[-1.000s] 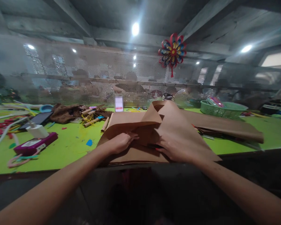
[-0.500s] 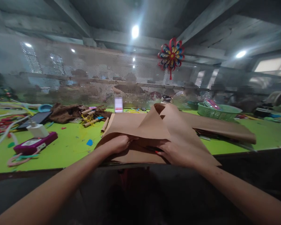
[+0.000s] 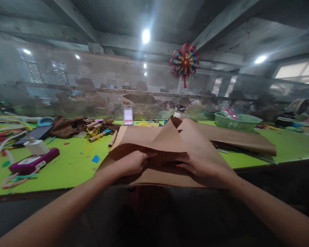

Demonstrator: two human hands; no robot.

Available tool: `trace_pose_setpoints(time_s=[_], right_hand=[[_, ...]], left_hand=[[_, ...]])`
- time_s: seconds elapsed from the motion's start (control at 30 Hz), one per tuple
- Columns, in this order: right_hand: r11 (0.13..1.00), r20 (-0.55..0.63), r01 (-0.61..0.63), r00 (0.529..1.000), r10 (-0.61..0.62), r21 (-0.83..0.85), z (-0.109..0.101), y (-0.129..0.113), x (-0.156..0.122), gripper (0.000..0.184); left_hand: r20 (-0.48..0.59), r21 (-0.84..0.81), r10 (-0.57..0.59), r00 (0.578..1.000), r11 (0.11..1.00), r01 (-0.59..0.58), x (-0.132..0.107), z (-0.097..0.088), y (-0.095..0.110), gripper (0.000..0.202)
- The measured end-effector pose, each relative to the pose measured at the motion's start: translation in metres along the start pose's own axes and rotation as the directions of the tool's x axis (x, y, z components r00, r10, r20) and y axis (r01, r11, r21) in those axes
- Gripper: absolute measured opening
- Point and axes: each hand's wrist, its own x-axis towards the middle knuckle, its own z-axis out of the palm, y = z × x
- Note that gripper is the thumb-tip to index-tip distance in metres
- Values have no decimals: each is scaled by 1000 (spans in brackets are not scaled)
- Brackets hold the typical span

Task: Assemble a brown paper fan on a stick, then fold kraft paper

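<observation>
A large sheet of brown kraft paper (image 3: pixel 141 134), folded over itself with a pointed crease in the middle, lies at the table's front edge. Its near flap bulges upward, leaving a dark gap beneath. My left hand (image 3: pixel 135 163) reaches into that gap, index finger stretched out and the other fingers bent. On the other side my right hand (image 3: pixel 197 165) touches the paper, thumb and fingers apart; some fingertips are hidden under the flap. A lower brown layer (image 3: pixel 154 178) shows below both hands.
A purple power strip (image 3: pixel 34 161) with a white plug sits left on the green table (image 3: pixel 74 164). Paper rolls (image 3: pixel 95 133) and brown cloth (image 3: pixel 67 125) lie behind it. Rightward are more folded brown paper (image 3: pixel 244 139) and a green basket (image 3: pixel 237 121). A phone (image 3: pixel 128 116) stands behind.
The near paper flap gapes a little wider, and the lower right paper corner has moved inward. My hands have drawn slightly farther apart. The whole view has shifted a little.
</observation>
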Motion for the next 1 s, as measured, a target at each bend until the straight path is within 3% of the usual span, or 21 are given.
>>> trace_pose_setpoints(time_s=[0.17,0.3,0.47,0.73,0.9,1.0], right_hand=[[1000,23,22,999,-22,17,0,4,-5,35],[1000,7,0,1000,-1,31,2,6,-9,33],[998,56,29,998,-32,55,3,13,-6,35],[999,96,27,995,-31,44,-3,14,-4,34],[998,135,-49,989,54,-39,-5,14,-5,31],[1000,144,-7,990,7,-6,-5,17,-6,32]], left_hand=[[44,-14,17,999,1000,-17,13,-1,-18,33],[1,-50,47,999,998,-47,18,5,-31,30],[44,-19,-125,991,992,126,16,13,-30,45],[138,-22,-117,983,992,121,55,-1,-22,75],[64,-111,-177,982,977,184,74,3,-32,51],[35,-212,-203,979,955,205,81,11,-41,40]])
